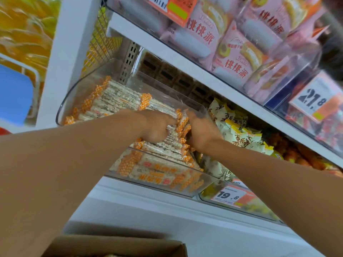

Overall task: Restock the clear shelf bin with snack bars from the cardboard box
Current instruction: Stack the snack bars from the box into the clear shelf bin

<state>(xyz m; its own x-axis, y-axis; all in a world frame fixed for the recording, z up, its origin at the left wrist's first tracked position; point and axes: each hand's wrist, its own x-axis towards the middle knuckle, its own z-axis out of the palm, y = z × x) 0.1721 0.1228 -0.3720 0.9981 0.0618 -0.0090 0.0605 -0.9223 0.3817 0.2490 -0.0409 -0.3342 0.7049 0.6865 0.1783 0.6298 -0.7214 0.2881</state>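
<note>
The clear shelf bin (pixel 64 106) sits on the middle shelf, filled with several white snack bars (pixel 118 99) that have orange checkered ends. My left hand (pixel 157 127) and my right hand (pixel 202 132) both reach into the bin's front part. Between them they grip a bundle of snack bars (pixel 174 140), the left hand curled over its left side, the right hand at its orange ends. The fingertips are partly hidden by the wrappers. A corner of the cardboard box (pixel 118 245) shows at the bottom edge, below my left forearm.
A neighbouring clear bin holds yellow and white snack packets (pixel 239 130), with a price tag reading 19.8 (pixel 232 196). The shelf above carries pink packets (pixel 233 58) and a 21.8 tag (pixel 313 97). A white shelf upright (pixel 68 52) stands left of the bin.
</note>
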